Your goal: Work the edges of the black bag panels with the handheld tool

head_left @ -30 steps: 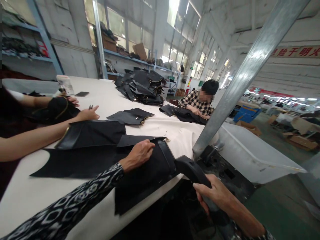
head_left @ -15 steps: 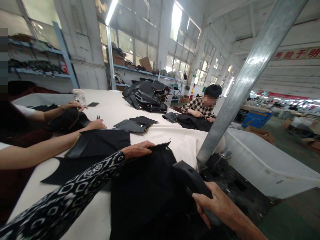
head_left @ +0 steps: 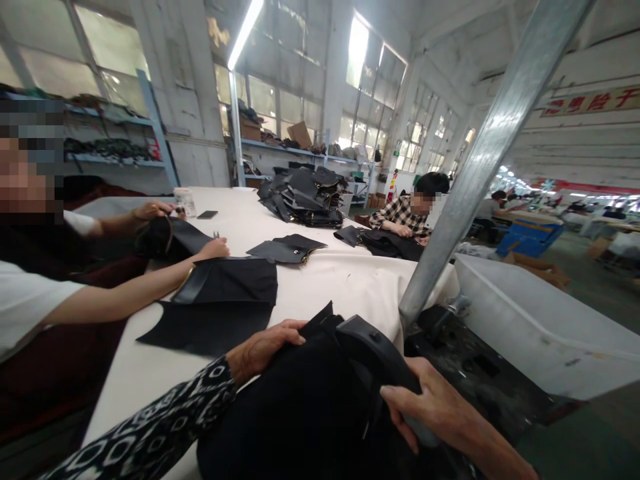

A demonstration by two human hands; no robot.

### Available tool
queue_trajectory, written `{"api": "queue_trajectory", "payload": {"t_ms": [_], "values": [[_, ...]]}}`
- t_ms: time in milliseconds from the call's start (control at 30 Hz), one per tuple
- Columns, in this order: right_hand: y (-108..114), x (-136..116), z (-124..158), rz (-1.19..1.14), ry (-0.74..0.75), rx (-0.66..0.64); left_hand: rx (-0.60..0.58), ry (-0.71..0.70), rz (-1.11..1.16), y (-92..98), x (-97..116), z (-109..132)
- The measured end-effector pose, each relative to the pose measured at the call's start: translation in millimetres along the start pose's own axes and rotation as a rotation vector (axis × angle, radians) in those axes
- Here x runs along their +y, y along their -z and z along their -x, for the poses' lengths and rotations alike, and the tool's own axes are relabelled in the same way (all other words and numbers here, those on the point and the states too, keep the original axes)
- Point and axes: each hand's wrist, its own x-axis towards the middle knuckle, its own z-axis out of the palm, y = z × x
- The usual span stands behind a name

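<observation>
A large piece of black cloth (head_left: 290,407) hangs over the near side of the white-covered table, with a stiff black flap at its top edge. My left hand (head_left: 267,347), in a black-and-white patterned sleeve, is closed on that upper edge. On the right, my right hand (head_left: 425,403) grips a smooth, curved black piece (head_left: 377,343) that lies against the cloth. Whether the two are joined I cannot tell. My lower right fingers are partly hidden behind the curved piece.
Black bag panels (head_left: 227,283) lie on the white table (head_left: 210,200), with a pile of black bags (head_left: 303,193) farther back. One co-worker's hand (head_left: 215,248) works at left; a person in a checked shirt (head_left: 393,215) sits opposite. A metal post (head_left: 463,180) and a white bin (head_left: 530,327) stand right.
My left hand has drawn the cloth's top edge lower and nearer, and the cloth now bunches towards me. The curved piece has shifted slightly. The view has swung left, showing more of the left co-worker.
</observation>
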Motion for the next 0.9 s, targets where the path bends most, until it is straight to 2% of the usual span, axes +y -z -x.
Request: {"api": "queue_trajectory", "payload": {"t_ms": [167, 267, 333, 467, 567, 633, 767, 900], "values": [[-11.0, 0.8, -7.3, -0.063, -0.028, -0.03, -0.147, -0.012, 0.063, -11.9, -21.7, 5.1], [-15.1, -9.1, -10.0, -0.067, -0.001, -0.039, -0.066, 0.019, 0.049, -19.0, -34.1, 2.9], [-13.1, -18.6, -9.5, -0.061, 0.022, -0.032, -0.062, 0.016, 0.049, -22.5, -38.8, 1.2], [0.7, -26.6, -1.4, 0.015, 0.046, 0.042, -0.257, -0.07, 0.133, -18.8, -38.9, 0.0], [5.6, -16.0, 6.1, 0.028, 0.002, 0.046, -0.255, -0.078, 0.172, -11.2, -39.1, 0.9], [1.3, -5.8, 8.3, 0.002, -0.025, 0.011, -0.251, -0.063, 0.178, -10.2, -41.6, 2.1], [-13.5, 3.0, 2.6, -0.053, -0.07, -0.055, -0.277, -0.074, 0.158, -21.3, -47.8, 5.7], [-9.8, -5.7, -4.9, -0.033, -0.029, -0.009, -0.273, -0.084, 0.248, -30.3, -48.7, 10.6]]}}
